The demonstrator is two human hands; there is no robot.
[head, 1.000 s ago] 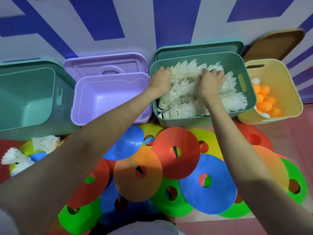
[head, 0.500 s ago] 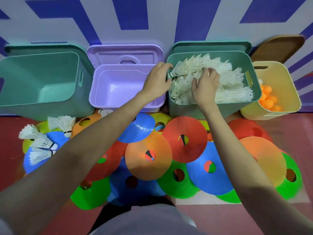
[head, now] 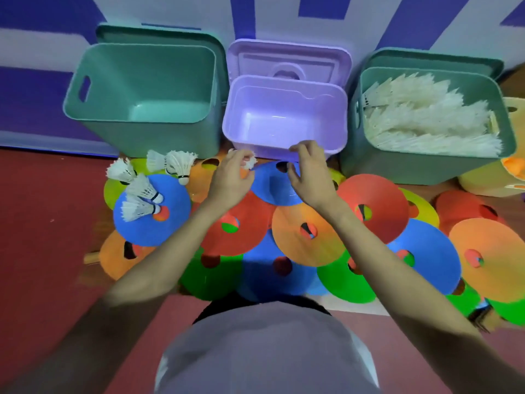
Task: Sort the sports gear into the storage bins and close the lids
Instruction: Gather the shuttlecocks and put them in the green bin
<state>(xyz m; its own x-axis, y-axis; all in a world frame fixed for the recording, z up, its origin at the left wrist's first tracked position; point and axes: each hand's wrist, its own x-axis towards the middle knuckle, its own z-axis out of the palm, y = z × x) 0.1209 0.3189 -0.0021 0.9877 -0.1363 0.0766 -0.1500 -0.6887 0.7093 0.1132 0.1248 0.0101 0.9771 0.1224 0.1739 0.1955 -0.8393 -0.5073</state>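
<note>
My left hand [head: 231, 177] pinches a white shuttlecock [head: 250, 162] in front of the empty purple bin [head: 284, 149]. My right hand [head: 309, 172] hovers over a blue disc cone [head: 272, 186], fingers loosely curled, holding nothing. Several loose shuttlecocks [head: 142, 189] lie on a blue disc [head: 167, 231] at the left. The green bin at right [head: 397, 169] is full of shuttlecocks [head: 426, 120]. An empty green bin [head: 147, 132] stands at left. Many coloured disc cones [head: 309, 234] cover the floor.
Lids lean open behind the three bins against the striped wall. A yellow bin [head: 483, 186] with orange balls [head: 514, 166] shows at the right edge. Red floor [head: 42, 223] lies bare at the left. My torso fills the bottom centre.
Both hands left the shuttlecock bin at the right and came down in front of the purple bin. The view swung left. My left hand now holds a shuttlecock.
</note>
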